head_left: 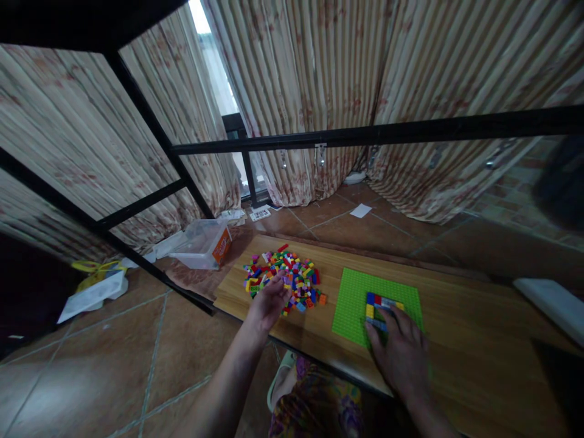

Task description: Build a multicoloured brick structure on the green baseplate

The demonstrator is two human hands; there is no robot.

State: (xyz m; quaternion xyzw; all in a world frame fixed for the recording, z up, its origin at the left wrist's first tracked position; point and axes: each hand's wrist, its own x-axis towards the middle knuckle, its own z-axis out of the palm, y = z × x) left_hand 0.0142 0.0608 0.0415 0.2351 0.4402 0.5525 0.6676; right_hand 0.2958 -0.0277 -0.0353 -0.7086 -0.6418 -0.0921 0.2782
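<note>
Both hands of mine are at the building bricks: the right hand (404,348) over a small, low, box-shaped build of blue, red, grey and yellow plastic bricks (370,311), the left hand (270,299) at a loose heap. That build sits on a square, bright green studded baseplate (350,302), to the right of the loose heap of small multicoloured plastic bricks (305,277). With heap and baseplate apart, I judge that each hand gets its own side and the studs around the build are free of strays. My right hand seems laid there to steady the build.

As for pose, my right forearm comes up from the lower edge and the hand leans left, palm down, thumb and forefinger spread apart on the build. My left arm slants up to the heap's near side, wrist bent, fingers curled; at this distance and in dim light, I cannot tell whether they pinch a brick.

Everything rests on a long, low table with a wood-grain top (460,331). Beyond its left end is a clear plastic box with an orange label (197,250), on brown floor tiles (132,340); farther back hang pleated, floral-patterned curtains (314,79).
</note>
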